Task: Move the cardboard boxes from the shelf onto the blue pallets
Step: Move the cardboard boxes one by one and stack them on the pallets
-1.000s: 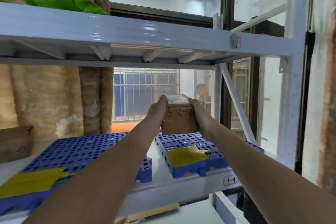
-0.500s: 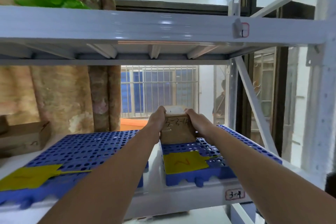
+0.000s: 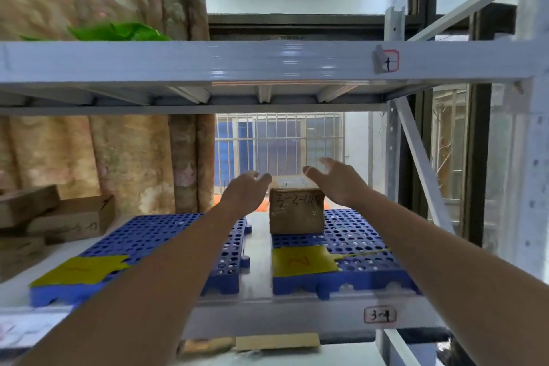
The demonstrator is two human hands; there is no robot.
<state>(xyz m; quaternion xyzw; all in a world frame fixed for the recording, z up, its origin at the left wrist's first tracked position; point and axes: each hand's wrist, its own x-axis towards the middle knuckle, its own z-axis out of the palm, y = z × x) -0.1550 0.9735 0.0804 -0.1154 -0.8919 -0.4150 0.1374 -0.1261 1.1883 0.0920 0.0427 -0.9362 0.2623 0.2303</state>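
Cardboard box (image 3: 296, 211) sits on the right blue pallet (image 3: 353, 235); my left hand (image 3: 243, 191) and right hand (image 3: 337, 181) are released, empty. I should withdraw straight back, avoiding the box.

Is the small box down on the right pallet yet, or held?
Down. The box stands upright on the right pallet, and both hands are open beside it.
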